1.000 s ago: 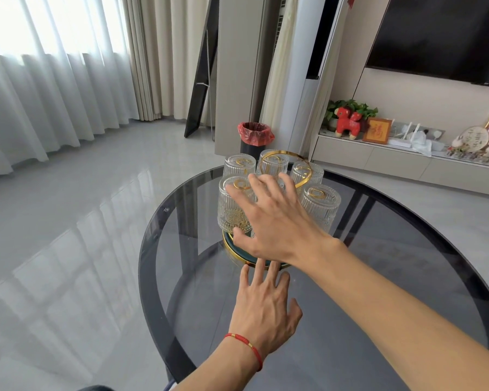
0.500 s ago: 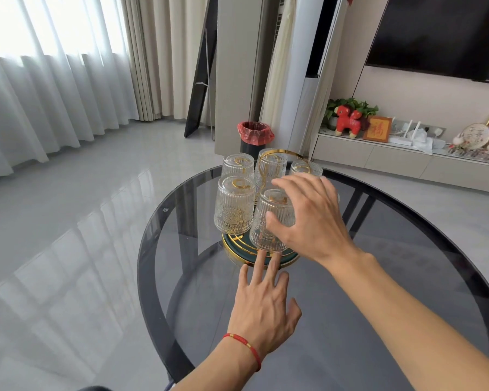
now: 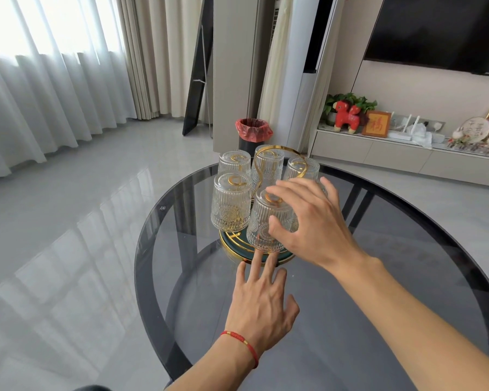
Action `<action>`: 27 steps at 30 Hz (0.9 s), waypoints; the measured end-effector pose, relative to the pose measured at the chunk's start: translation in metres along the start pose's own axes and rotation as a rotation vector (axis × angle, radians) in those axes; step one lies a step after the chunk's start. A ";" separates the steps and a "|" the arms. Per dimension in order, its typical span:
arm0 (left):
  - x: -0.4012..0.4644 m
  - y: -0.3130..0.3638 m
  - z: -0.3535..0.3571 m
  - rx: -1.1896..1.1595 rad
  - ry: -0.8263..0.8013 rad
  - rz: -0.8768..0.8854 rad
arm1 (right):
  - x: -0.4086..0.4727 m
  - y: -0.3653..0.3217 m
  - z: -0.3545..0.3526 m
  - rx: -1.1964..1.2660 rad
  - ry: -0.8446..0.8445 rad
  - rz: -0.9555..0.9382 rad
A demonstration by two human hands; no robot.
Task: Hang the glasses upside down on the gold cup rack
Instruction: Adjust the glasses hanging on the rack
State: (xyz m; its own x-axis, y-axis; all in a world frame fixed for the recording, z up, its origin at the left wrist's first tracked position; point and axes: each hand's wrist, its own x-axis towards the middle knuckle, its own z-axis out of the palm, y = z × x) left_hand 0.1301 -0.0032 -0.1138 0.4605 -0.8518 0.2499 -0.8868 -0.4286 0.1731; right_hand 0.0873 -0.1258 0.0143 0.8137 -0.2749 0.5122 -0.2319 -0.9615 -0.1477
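Observation:
The gold cup rack (image 3: 280, 149) with a dark green, gold-rimmed base (image 3: 228, 244) stands on the far side of a round smoked-glass table (image 3: 393, 280). Several ribbed clear glasses hang upside down on it: the front glass (image 3: 261, 234), a front-left glass (image 3: 230, 206) and others behind (image 3: 268, 165). My right hand (image 3: 314, 224) curves loosely around the front glass, fingers spread over its top and thumb at its side. My left hand (image 3: 261, 309) lies flat on the table, its fingertips at the base's rim. A further glass is hidden behind my right hand.
A black bin with a red liner (image 3: 253, 132) stands on the floor beyond the table. A low TV cabinet (image 3: 378, 153) with ornaments runs along the right wall. Curtains hang at the left.
My right hand has drawn back to the right off the top of the rack, uncovering the front glass. The left hand has stayed flat in place.

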 end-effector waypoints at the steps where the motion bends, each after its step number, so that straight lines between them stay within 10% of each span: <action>1: 0.000 0.000 0.000 -0.001 0.002 -0.001 | -0.002 0.000 -0.001 0.002 0.005 -0.005; 27: -0.004 -0.002 -0.004 -0.007 0.060 0.032 | -0.016 -0.003 -0.013 0.016 -0.003 -0.092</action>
State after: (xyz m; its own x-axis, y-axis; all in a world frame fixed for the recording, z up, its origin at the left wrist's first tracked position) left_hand 0.1303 0.0025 -0.1113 0.4341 -0.8450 0.3123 -0.9006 -0.3994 0.1713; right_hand 0.0680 -0.1186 0.0169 0.8327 -0.1850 0.5219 -0.1471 -0.9826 -0.1135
